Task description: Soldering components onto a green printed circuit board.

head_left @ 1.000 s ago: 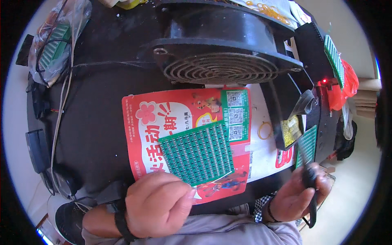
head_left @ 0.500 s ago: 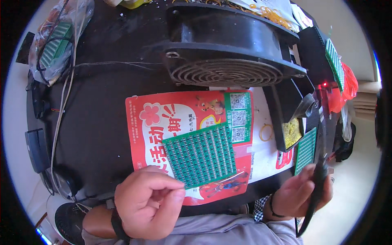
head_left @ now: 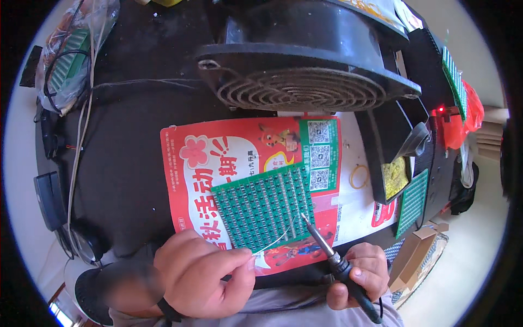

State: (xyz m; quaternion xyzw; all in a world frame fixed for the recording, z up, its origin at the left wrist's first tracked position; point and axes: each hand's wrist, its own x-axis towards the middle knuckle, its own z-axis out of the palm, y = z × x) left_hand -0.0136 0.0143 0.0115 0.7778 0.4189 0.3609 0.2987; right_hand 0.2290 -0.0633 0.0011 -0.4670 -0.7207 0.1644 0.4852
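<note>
A green circuit board (head_left: 261,210) with rows of small parts lies tilted on a red printed sheet (head_left: 182,174). My left hand (head_left: 210,275) is closed at its near left corner, thumb and forefinger pinching a thin strand of solder wire (head_left: 277,241) that curves over the board's near edge. My right hand (head_left: 362,278) grips the dark handle of a soldering iron (head_left: 327,245). The iron's metal tip points up and left, over the board's right side near the wire's far end; whether it touches the board I cannot tell.
A large black fan (head_left: 305,76) stands just beyond the sheet. To the right are a black holder with yellow sponge (head_left: 395,177), another green board (head_left: 412,204), a rubber band (head_left: 359,176) and an open cardboard box (head_left: 417,256). A plastic bag (head_left: 81,49) and cables lie at far left.
My right hand has swung the soldering iron leftward from beside the sponge holder to the board. My left hand stays at the board's corner, and the wire now bends upward more.
</note>
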